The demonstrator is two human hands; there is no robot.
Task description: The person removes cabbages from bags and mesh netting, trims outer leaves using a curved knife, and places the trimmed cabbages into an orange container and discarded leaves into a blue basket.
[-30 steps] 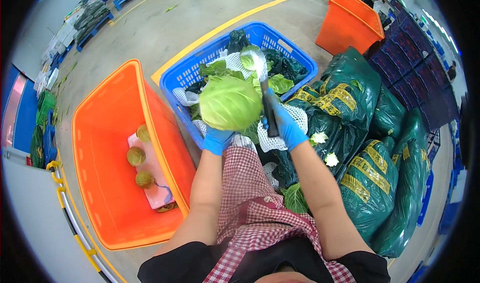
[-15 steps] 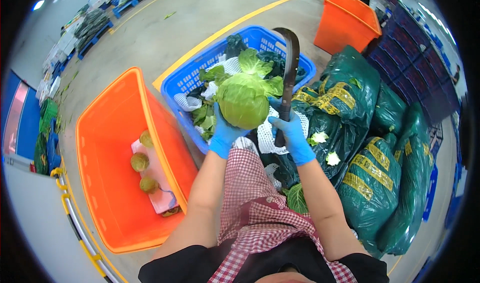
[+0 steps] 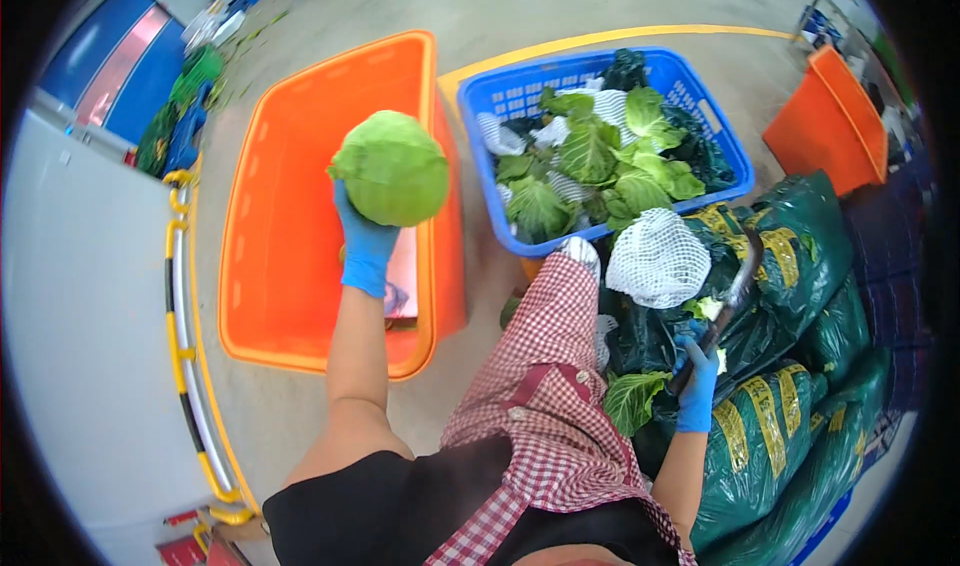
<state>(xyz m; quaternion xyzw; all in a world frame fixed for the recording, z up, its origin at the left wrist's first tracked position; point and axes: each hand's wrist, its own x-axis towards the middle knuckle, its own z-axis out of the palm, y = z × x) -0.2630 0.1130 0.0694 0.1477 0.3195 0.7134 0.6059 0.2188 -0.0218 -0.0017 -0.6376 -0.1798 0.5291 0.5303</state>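
Observation:
A round green cabbage rests in my gloved left hand, held over the right side of an orange bin. My right hand, also in a blue glove, grips a curved knife by its dark handle, low over dark green plastic bags. Near that hand lie a white foam net and a loose cabbage leaf. Between the bin and the bags, a blue basket holds cut leaves, white netting and dark plastic. The cabbage hides much of the bin's inside; part of a pink sheet shows there.
A second orange bin stands at the far right beside dark stacked crates. Along the left wall runs a yellow-and-black rail. A yellow line crosses the floor behind the basket.
My left hand has carried the cabbage leftward from the basket to over the orange bin. My right hand has let go of the cabbage and dropped toward the bags with the knife. The view has turned left.

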